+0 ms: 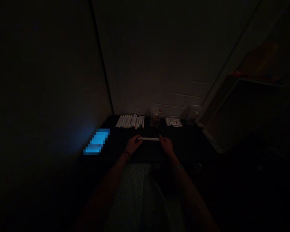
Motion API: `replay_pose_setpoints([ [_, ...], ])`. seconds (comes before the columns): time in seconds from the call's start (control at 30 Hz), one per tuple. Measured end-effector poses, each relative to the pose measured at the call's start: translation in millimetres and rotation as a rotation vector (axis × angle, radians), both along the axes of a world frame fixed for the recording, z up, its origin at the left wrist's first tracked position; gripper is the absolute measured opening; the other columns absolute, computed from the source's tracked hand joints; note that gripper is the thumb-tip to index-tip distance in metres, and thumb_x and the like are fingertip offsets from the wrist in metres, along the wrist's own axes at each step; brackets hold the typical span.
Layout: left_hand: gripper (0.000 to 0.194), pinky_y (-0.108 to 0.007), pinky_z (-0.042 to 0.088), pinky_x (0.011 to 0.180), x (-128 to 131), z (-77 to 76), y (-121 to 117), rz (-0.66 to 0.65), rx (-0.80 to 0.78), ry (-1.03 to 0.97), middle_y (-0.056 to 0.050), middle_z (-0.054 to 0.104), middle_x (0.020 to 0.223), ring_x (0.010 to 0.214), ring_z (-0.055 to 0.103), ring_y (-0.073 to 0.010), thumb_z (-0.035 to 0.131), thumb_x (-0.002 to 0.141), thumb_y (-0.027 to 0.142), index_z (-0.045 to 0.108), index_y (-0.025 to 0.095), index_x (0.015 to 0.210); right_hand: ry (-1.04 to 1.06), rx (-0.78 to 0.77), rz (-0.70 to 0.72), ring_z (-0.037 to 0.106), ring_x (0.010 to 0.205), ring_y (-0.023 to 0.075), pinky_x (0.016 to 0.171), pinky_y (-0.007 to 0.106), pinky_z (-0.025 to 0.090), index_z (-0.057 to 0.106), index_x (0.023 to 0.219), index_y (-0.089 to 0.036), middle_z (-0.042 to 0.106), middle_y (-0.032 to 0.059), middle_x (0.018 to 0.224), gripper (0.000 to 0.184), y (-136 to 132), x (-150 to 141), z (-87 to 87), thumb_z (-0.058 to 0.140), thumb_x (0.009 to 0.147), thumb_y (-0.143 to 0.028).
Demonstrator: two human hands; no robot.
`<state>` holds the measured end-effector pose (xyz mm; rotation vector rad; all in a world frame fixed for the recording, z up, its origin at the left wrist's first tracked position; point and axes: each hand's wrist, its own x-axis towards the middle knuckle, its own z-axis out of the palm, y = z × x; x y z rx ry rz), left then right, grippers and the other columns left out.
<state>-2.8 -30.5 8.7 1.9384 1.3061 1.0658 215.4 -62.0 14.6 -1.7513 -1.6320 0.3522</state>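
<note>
My left hand (133,144) and right hand (166,145) are both pinching, fingertips closed on opposite ends of a white marker (148,139), which lies level in the air above the dark table (183,141). Beyond it, a row of white markers (130,121) lies side by side near the far edge, beside a clear plastic pack (156,116), a small printed card (174,122) and a second clear pack (193,113). Their labels are too dark and small for me to read. To my left, a pixelated blue screen (96,141) glows near the wall (62,80). Open dark tabletop stretches around my hands, mostly to the right.
</note>
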Motion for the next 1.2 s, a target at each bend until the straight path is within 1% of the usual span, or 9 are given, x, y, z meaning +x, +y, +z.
replay_pose_setpoints([
  [0.13,0.029,-0.019,0.036,0.055,-0.7,-1.2,1.4,0.022,0.009,0.017,0.003,0.055,0.066,0.059,0.048,-0.0097,0.046,0.071,0.039,0.058,0.018,0.086,-0.008,0.016,0.001,0.051,0.051,0.0114,0.049,0.021,0.029,0.060,0.056,-0.017,0.057,0.0027,0.054,0.062,0.0,0.5,-0.6,0.021,0.083,-0.057],
  [0.27,0.029,-0.019,0.036,0.055,0.6,2.4,-0.5,0.019,-0.009,-0.013,0.003,0.055,0.066,0.059,0.048,-0.0096,0.049,0.069,0.041,0.059,0.018,0.082,-0.009,0.010,-0.018,0.051,0.052,0.0117,0.048,0.021,0.029,0.061,0.058,-0.018,0.058,0.0027,0.055,0.061,-0.7,0.4,-0.2,0.021,0.082,-0.057],
  [0.4,0.029,-0.019,0.035,0.052,1.6,5.3,-2.8,0.012,-0.036,-0.047,0.003,0.052,0.062,0.056,0.046,-0.0089,0.051,0.068,0.042,0.059,0.017,0.081,-0.003,0.009,-0.010,0.050,0.050,0.0115,0.047,0.021,0.028,0.060,0.056,-0.017,0.056,0.0023,0.052,0.063,0.1,-0.3,-0.5,0.020,0.082,-0.057],
  [0.6,0.028,-0.018,0.031,0.047,3.3,3.3,-3.7,0.029,-0.033,-0.031,0.005,0.048,0.055,0.051,0.042,-0.0077,0.055,0.064,0.042,0.059,0.017,0.078,0.013,0.015,-0.006,0.050,0.051,0.0110,0.046,0.020,0.028,0.061,0.056,-0.017,0.056,0.0026,0.053,0.062,0.0,0.1,-1.5,0.021,0.082,-0.057],
  [0.73,0.030,-0.018,0.034,0.050,3.0,2.8,-3.7,0.033,-0.018,-0.018,0.004,0.052,0.058,0.054,0.045,-0.0088,0.049,0.068,0.043,0.059,0.018,0.080,0.013,0.008,-0.012,0.050,0.052,0.0108,0.047,0.020,0.028,0.061,0.057,-0.017,0.057,0.0028,0.055,0.062,-0.6,0.8,-2.5,0.021,0.082,-0.057],
  [0.87,0.030,-0.020,0.037,0.057,1.4,2.9,-2.0,0.047,0.022,0.000,0.002,0.057,0.066,0.061,0.050,-0.0109,0.041,0.074,0.040,0.060,0.018,0.083,0.007,0.026,-0.003,0.050,0.051,0.0106,0.047,0.020,0.028,0.060,0.056,-0.017,0.056,0.0023,0.054,0.062,0.2,1.2,-4.2,0.021,0.082,-0.057],
  [0.97,0.031,-0.021,0.038,0.061,1.9,3.5,-1.9,0.041,0.024,0.004,0.001,0.059,0.070,0.065,0.051,-0.0119,0.040,0.075,0.040,0.059,0.018,0.082,0.020,0.013,-0.004,0.050,0.050,0.0108,0.046,0.020,0.027,0.060,0.055,-0.016,0.055,0.0024,0.052,0.062,1.1,1.4,-5.4,0.021,0.082,-0.057],
  [1.13,0.033,-0.019,0.037,0.054,4.6,4.0,-3.7,0.035,-0.016,-0.005,0.003,0.056,0.064,0.058,0.049,-0.0104,0.048,0.070,0.046,0.059,0.017,0.082,0.032,-0.004,-0.027,0.049,0.049,0.0114,0.046,0.021,0.028,0.060,0.053,-0.017,0.055,0.0028,0.050,0.063,1.7,1.6,-6.0,0.021,0.082,-0.057],
  [1.2,0.034,-0.019,0.035,0.052,4.5,3.2,-3.5,0.036,-0.009,-0.005,0.003,0.055,0.062,0.056,0.047,-0.0097,0.048,0.070,0.047,0.059,0.017,0.082,0.040,-0.020,-0.023,0.049,0.049,0.0112,0.046,0.020,0.028,0.059,0.052,-0.017,0.054,0.0024,0.050,0.063,1.4,1.5,-5.1,0.021,0.081,-0.058],
])
